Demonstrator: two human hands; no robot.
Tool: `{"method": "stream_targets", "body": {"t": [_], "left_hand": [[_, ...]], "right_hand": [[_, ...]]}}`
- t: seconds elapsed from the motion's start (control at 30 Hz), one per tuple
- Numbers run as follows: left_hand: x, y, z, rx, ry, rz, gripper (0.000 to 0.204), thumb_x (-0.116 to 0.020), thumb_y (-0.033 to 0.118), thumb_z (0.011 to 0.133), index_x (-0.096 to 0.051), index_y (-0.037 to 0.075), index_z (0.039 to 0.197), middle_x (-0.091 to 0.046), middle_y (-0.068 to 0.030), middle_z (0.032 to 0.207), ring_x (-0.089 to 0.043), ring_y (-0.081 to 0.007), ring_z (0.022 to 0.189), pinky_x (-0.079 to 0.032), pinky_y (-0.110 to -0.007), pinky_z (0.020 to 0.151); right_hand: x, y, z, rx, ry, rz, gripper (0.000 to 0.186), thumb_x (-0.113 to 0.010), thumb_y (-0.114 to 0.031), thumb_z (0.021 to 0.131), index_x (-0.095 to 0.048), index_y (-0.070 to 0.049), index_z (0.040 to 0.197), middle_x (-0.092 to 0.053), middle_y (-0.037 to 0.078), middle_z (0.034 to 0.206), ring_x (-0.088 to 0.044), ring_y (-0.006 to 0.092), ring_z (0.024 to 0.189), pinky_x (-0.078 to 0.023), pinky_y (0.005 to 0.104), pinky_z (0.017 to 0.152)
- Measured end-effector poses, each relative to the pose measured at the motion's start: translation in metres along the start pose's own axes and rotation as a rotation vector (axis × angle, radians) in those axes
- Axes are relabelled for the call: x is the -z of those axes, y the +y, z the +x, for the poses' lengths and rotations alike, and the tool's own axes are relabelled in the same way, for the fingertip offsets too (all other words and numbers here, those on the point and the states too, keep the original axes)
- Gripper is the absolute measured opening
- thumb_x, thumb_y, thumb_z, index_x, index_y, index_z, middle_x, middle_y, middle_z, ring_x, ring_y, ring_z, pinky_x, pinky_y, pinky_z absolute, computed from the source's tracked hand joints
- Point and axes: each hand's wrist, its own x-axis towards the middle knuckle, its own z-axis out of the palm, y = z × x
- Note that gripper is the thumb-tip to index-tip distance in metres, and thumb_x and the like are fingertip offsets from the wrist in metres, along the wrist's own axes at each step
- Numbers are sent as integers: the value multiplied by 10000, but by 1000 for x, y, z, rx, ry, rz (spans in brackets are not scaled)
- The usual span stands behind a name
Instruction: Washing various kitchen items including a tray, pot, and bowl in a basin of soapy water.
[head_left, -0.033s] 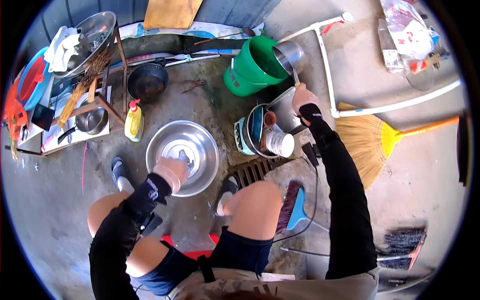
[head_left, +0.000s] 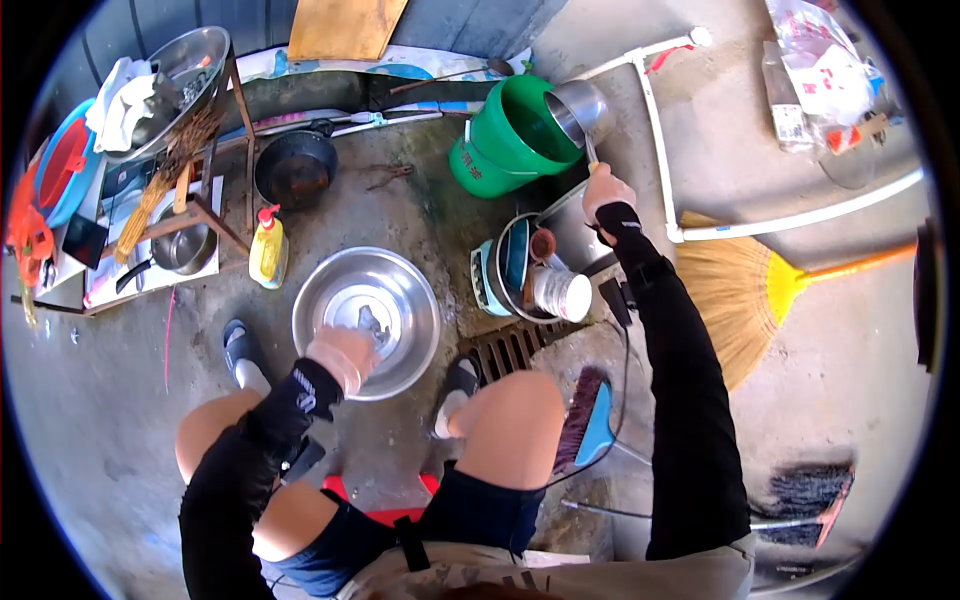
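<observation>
A wide silver metal basin rests on the concrete floor between my feet. Over its near side my left hand is closed on a small crumpled grey thing, cloth-like, down in the basin. My right hand reaches far forward, fingers wrapped round the handle of a metal water dipper. The dipper's bowl is tilted at the right rim of a green bucket. Below my right wrist stands a tub with a white jar, a brown cup and a teal dish.
A yellow soap bottle and black pan stand left of the bucket. A rack with pots is at far left. White pipes, a straw broom and a blue brush lie rightward. A floor drain is near my right foot.
</observation>
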Motion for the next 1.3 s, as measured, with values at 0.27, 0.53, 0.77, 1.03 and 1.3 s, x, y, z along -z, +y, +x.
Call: {"method": "stream_targets", "body": {"t": [0.27,0.53,0.77,1.03,1.3], "left_hand": [[1,-27,26,125,-71,-36,257,-530,324,842,-639,92,847,-638,-98,863,-619,-270,846,-452,-401,753],[9,-44,56,191,-178,-72,269,-519,329,849,-633,88,885,-632,-99,902,-609,-263,881,-443,-405,786],[13,-46,60,197,-176,-85,274,-521,333,848,-628,82,871,-636,-104,875,-613,-265,865,-445,-413,777],[11,-33,48,155,-131,-101,280,-498,324,865,-614,71,891,-626,-118,893,-606,-289,850,-441,-412,783],[10,-10,28,96,-51,-41,313,-461,359,875,-636,106,931,-648,-90,897,-610,-267,905,-418,-419,823]], "right_hand": [[-118,-57,150,43,-268,-96,230,-499,-165,823,-690,-104,937,-652,78,1030,-625,269,967,-503,384,781],[-209,-58,280,-253,-1398,1049,276,-420,-276,883,-447,-124,655,-412,-25,513,-354,121,388,-289,243,388],[-183,-72,224,-500,-1111,2175,259,-400,-231,938,-441,-113,712,-445,-52,563,-300,79,367,-244,236,366],[-101,-40,178,-385,-881,2278,216,-431,-223,935,-476,-64,796,-435,-46,569,-274,77,356,-221,230,359],[29,57,62,-338,-1009,2448,200,-433,-150,926,-437,49,917,-435,-41,579,-301,60,331,-244,198,358]]}}
